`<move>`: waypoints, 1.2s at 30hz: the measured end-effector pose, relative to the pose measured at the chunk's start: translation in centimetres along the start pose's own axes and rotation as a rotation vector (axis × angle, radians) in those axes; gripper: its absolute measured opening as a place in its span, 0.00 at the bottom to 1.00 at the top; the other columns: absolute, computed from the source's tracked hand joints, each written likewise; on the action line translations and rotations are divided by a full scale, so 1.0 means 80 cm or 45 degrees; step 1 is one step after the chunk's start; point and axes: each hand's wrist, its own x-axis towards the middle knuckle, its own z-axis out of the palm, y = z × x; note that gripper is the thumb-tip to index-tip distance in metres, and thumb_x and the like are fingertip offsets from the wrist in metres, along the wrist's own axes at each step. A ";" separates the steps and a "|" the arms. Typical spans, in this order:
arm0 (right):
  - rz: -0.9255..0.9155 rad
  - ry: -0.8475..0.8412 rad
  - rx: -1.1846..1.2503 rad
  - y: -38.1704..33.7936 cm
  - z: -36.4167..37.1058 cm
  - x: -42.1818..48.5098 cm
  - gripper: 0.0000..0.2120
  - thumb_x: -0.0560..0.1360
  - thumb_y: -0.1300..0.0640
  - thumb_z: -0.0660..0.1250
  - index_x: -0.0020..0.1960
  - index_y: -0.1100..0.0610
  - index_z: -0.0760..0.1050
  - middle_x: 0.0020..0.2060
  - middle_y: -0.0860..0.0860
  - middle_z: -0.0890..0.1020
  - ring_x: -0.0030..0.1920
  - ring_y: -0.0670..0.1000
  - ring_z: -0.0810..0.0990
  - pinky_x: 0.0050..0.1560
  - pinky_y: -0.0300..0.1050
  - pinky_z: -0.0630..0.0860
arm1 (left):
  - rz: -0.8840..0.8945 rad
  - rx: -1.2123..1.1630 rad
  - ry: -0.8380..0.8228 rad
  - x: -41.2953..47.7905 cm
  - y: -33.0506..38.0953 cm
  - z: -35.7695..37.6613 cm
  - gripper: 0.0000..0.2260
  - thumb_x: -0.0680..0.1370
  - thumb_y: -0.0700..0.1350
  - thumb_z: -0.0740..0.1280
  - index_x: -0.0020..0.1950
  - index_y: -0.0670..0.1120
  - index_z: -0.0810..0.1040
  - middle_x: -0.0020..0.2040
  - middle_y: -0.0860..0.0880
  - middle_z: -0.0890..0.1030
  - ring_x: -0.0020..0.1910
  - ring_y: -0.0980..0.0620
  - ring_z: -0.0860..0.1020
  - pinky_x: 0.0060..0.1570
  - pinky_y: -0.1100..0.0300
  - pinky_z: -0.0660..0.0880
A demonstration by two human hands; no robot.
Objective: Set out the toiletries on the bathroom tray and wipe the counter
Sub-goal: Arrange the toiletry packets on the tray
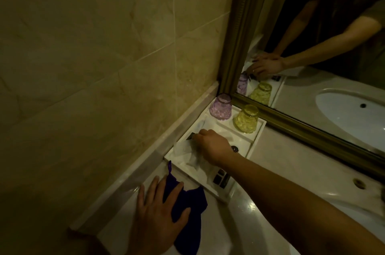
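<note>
Over the tray's [258, 133] middle, the right hand [212, 146] pinches a small dark packet, settling it among white sachets [187, 150], likely to line them up. Upside-down purple cup [221, 108] and yellow cup [246, 119] occupy its far corner. Left hand [158, 217] lies flat, fingers spread, pinning the blue cloth [187, 209] on the counter [281, 159] beside the tray's near edge, ready for wiping.

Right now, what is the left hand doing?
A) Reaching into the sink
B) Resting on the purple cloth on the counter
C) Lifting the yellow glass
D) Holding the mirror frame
B: the left hand lies flat, fingers spread, on the purple cloth on the counter, just short of the white tray.
</note>
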 end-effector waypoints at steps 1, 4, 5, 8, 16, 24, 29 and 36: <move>-0.012 -0.006 -0.001 0.002 0.001 0.002 0.19 0.75 0.61 0.64 0.66 0.55 0.73 0.54 0.56 0.76 0.53 0.58 0.75 0.46 0.53 0.77 | -0.001 -0.014 0.006 0.001 0.000 -0.001 0.28 0.72 0.67 0.60 0.69 0.58 0.75 0.69 0.43 0.75 0.71 0.42 0.69 0.69 0.36 0.60; -0.114 0.047 -0.006 0.008 -0.002 0.001 0.17 0.76 0.61 0.63 0.65 0.55 0.76 0.52 0.56 0.77 0.53 0.57 0.74 0.45 0.51 0.75 | 0.000 -0.014 0.014 0.002 0.000 0.000 0.28 0.71 0.67 0.61 0.69 0.59 0.74 0.70 0.44 0.74 0.71 0.42 0.69 0.69 0.35 0.60; -0.162 0.079 -0.011 0.012 -0.006 -0.001 0.16 0.76 0.62 0.63 0.62 0.56 0.78 0.51 0.56 0.78 0.52 0.57 0.74 0.43 0.49 0.74 | 0.002 -0.010 0.013 0.002 -0.001 0.000 0.28 0.71 0.67 0.61 0.69 0.59 0.74 0.70 0.44 0.74 0.71 0.42 0.69 0.69 0.36 0.60; -0.310 0.066 -0.081 0.024 -0.021 -0.013 0.12 0.72 0.66 0.65 0.52 0.56 0.81 0.48 0.54 0.80 0.50 0.57 0.75 0.39 0.47 0.74 | 0.011 0.025 0.021 0.003 -0.002 0.003 0.29 0.72 0.68 0.61 0.70 0.60 0.73 0.70 0.45 0.74 0.72 0.42 0.68 0.70 0.37 0.58; -0.170 -0.051 -0.001 0.036 -0.012 -0.036 0.12 0.74 0.63 0.65 0.55 0.55 0.80 0.58 0.53 0.77 0.57 0.55 0.74 0.54 0.47 0.75 | 0.015 0.010 0.030 0.004 -0.002 0.005 0.29 0.72 0.67 0.61 0.70 0.58 0.73 0.70 0.44 0.74 0.72 0.42 0.68 0.68 0.34 0.62; 0.073 0.213 0.007 0.054 -0.005 -0.056 0.13 0.73 0.60 0.67 0.56 0.51 0.81 0.58 0.50 0.81 0.54 0.53 0.77 0.48 0.48 0.78 | 0.041 -0.010 0.059 0.006 -0.008 0.011 0.29 0.72 0.68 0.61 0.70 0.59 0.72 0.70 0.45 0.74 0.71 0.42 0.69 0.68 0.34 0.62; 0.332 -0.060 -0.251 0.091 -0.018 -0.066 0.11 0.76 0.50 0.64 0.56 0.49 0.79 0.49 0.52 0.80 0.51 0.55 0.76 0.49 0.48 0.74 | 0.052 0.006 0.071 0.006 -0.009 0.013 0.29 0.72 0.68 0.60 0.70 0.59 0.72 0.69 0.44 0.74 0.70 0.41 0.70 0.66 0.33 0.63; 0.479 -0.032 -0.286 0.108 -0.013 -0.067 0.11 0.74 0.48 0.67 0.54 0.50 0.78 0.49 0.52 0.80 0.52 0.54 0.75 0.49 0.48 0.73 | 0.063 -0.020 0.095 0.005 -0.009 0.013 0.28 0.72 0.67 0.61 0.70 0.58 0.73 0.69 0.44 0.75 0.70 0.40 0.70 0.66 0.33 0.63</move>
